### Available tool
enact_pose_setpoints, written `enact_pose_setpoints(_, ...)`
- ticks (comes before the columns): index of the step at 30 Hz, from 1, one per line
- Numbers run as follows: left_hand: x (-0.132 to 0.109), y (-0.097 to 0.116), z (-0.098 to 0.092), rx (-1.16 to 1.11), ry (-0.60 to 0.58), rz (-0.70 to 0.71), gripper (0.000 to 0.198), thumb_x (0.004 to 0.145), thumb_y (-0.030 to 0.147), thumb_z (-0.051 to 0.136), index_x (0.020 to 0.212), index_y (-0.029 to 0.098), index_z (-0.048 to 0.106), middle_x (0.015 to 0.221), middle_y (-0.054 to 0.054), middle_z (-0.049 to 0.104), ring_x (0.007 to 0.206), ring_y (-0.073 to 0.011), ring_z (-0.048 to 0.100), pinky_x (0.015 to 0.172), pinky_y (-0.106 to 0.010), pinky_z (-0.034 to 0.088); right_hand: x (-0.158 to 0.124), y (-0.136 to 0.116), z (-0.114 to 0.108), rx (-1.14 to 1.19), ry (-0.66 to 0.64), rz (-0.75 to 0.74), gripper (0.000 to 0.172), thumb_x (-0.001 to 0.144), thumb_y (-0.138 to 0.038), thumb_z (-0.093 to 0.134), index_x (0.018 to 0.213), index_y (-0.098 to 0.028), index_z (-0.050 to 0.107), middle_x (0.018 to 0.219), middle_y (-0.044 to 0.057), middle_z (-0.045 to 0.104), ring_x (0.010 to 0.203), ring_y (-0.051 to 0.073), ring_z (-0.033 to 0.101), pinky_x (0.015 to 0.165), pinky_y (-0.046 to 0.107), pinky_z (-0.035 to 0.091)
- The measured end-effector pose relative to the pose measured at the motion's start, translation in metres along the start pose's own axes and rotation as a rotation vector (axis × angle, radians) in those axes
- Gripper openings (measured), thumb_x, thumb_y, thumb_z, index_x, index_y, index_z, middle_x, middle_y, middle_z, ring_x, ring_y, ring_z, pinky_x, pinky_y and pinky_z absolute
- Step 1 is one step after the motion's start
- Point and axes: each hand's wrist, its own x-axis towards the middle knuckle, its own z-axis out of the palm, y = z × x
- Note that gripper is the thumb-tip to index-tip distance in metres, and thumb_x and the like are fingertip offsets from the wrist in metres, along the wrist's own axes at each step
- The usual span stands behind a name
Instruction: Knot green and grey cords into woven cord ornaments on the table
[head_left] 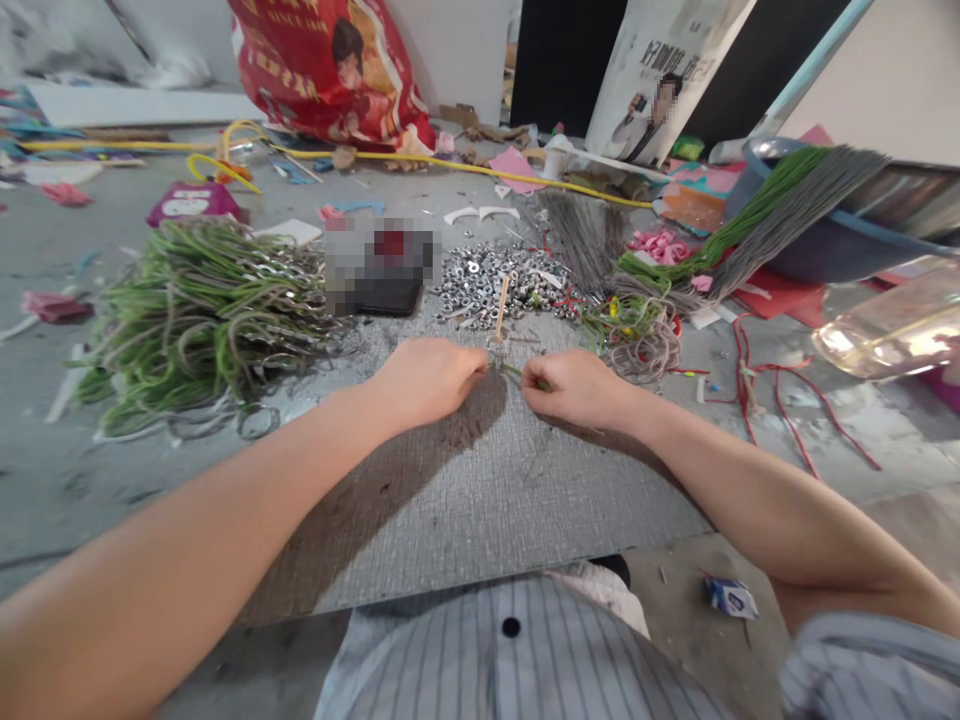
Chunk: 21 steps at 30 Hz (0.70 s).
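A short length of green cord [512, 370] runs between my two hands, just above the table. My right hand [574, 385] is closed, fingers curled around one part of this cord. Thumb and fingers pressed together, my left hand [429, 378] pinches at its other end; a small shiny bit shows by the fingertips, too small to name. Just beyond my hands stands a thin wooden stick [502, 308]. Behind it lies a pile of small metal clasps [480, 280]. Left of my left hand is a heap of green and grey cord loops [202, 320] with metal ends.
Tangled cords [637, 335] lie right of the pile, near grey strands [581, 240]. Long green and grey cords [787, 215] hang over a blue basin [832, 235]. Red cords [780, 375] and a clear bottle [892, 325] are at right. A dark wallet-like object [386, 295] and red bag [330, 70] sit behind.
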Motion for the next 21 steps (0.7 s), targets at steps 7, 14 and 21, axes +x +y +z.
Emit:
enact_pose_setpoints(7,0.005,-0.008,-0.001,-0.069,-0.06,0.056,0.028,0.085,0.024,0.041,0.093,0.02,0.067,0.083,-0.008,0.07,0.077,-0.0219,0.063,0.064,-0.03,0.042,0.0,0.001,-0.003,0.032,-0.051,-0.02,0.013,0.075,-0.023,0.052,0.075,-0.019,0.064,0.067,0.0,0.062,0.06,0.011,0.047,0.056,0.023,0.027)
enact_pose_setpoints(14,0.001,-0.01,-0.002,-0.14,0.035,-0.012,0.033,0.086,0.048,0.045,0.096,0.02,0.061,0.077,-0.006,0.068,0.072,-0.0223,0.063,0.058,-0.028,0.039,-0.001,0.002,0.0,0.026,0.052,-0.03,0.024,0.084,-0.039,0.049,0.084,-0.02,0.063,0.073,0.001,0.063,0.065,0.013,0.051,0.056,0.023,0.027)
enact_pose_setpoints(21,-0.001,-0.016,0.0,-0.132,0.051,-0.074,0.024,0.087,0.027,0.04,0.106,0.019,0.053,0.076,-0.006,0.067,0.067,-0.023,0.061,0.054,-0.029,0.036,0.004,0.014,-0.002,0.028,0.105,-0.016,0.035,0.086,-0.046,0.046,0.071,-0.019,0.063,0.059,-0.002,0.053,0.057,0.011,0.044,0.053,0.023,0.022)
